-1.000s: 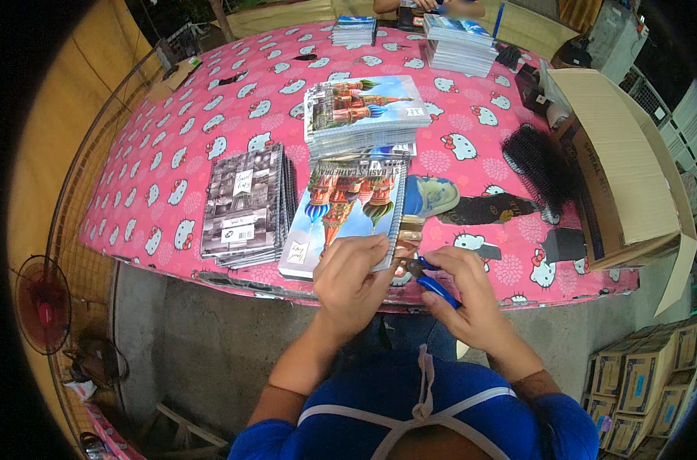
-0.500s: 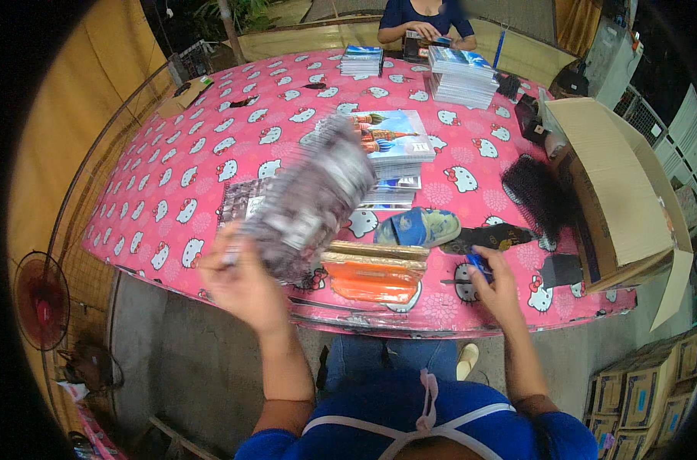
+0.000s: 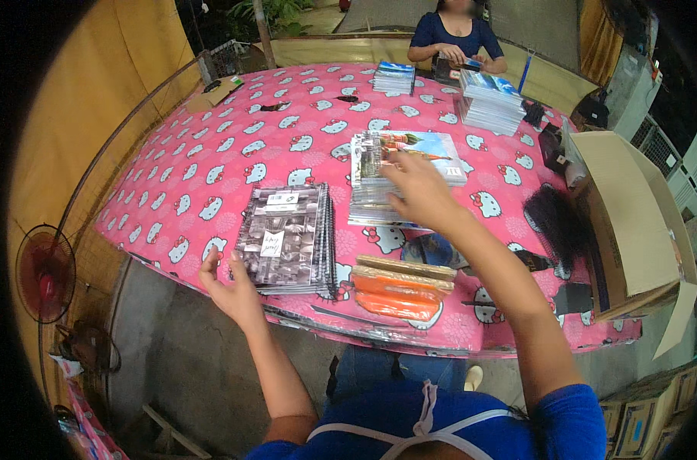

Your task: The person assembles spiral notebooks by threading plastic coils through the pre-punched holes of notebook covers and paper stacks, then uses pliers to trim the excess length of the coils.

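My left hand (image 3: pixel 232 290) is open, its fingers apart at the left edge of a stack of spiral notebooks (image 3: pixel 283 238) with black-and-white photo covers. My right hand (image 3: pixel 421 188) reaches across to a taller stack of notebooks (image 3: pixel 440 149). Its fingers are spread over the top, where a coloured picture of domed towers shows beside a grey printed strip. Whether the fingertips pinch a notebook there, I cannot tell. Orange plastic-wrapped packs (image 3: pixel 398 297) lie between the two forearms. A blue slipper (image 3: pixel 433 249) is partly hidden by my right forearm.
Across the table a person (image 3: pixel 456 46) handles something dark beside a tall stack of notebooks (image 3: pixel 490 103) and a smaller stack (image 3: pixel 394 78). An open cardboard box (image 3: pixel 632 215) stands at the right, next to black netting (image 3: pixel 551 222). A red fan (image 3: pixel 47 274) is at left.
The blurred notebook in my left hand has come down on the left stack, and that hand has let go. My right hand has moved from the near edge to the taller stack.
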{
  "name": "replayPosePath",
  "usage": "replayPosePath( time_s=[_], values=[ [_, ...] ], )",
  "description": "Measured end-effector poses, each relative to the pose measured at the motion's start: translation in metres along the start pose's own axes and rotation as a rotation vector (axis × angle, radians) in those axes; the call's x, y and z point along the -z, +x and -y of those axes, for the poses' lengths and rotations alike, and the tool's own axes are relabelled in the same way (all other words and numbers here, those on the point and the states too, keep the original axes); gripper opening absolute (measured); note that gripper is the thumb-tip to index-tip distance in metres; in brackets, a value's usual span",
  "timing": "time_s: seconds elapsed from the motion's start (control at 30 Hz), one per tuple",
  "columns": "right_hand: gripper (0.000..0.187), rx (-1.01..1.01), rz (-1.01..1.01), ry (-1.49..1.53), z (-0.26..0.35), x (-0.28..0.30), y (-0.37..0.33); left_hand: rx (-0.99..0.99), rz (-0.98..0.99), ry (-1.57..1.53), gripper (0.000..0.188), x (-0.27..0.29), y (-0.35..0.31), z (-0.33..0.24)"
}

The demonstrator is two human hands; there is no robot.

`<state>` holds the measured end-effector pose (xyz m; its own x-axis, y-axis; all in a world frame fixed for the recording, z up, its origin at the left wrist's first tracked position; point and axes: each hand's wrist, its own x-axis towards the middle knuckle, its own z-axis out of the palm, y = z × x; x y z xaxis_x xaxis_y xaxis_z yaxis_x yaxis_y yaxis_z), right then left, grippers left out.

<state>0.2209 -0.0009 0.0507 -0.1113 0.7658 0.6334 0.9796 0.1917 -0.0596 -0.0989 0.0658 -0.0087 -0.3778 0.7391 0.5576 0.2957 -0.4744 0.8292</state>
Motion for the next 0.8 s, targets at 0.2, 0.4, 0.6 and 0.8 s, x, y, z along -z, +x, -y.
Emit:
replayPosePath(
  time_s=[0.2, 0.4, 0.6, 0.8],
  values=[
    [0.021, 0.131, 0.168, -0.201, -0.007, -0.045, 0.033, 0.107, 0.183, -0.368, 0.026, 0.011, -0.021, -0.047],
    [0.015, 0.095, 0.158, -0.144, -0.019, -0.039, 0.026, 0.200, 0.377, -0.635, 0.033, -0.013, -0.042, -0.068],
    [0.014, -0.140, -0.340, 0.366, 0.010, 0.021, 0.023, 0.644, 0.632, -0.996, 0.056, -0.067, -0.058, -0.096],
    [0.019, -0.343, -0.402, 0.703, 0.034, 0.068, 0.004, 1.078, 0.570, -1.025, 0.070, -0.109, -0.071, -0.084]
  ],
)
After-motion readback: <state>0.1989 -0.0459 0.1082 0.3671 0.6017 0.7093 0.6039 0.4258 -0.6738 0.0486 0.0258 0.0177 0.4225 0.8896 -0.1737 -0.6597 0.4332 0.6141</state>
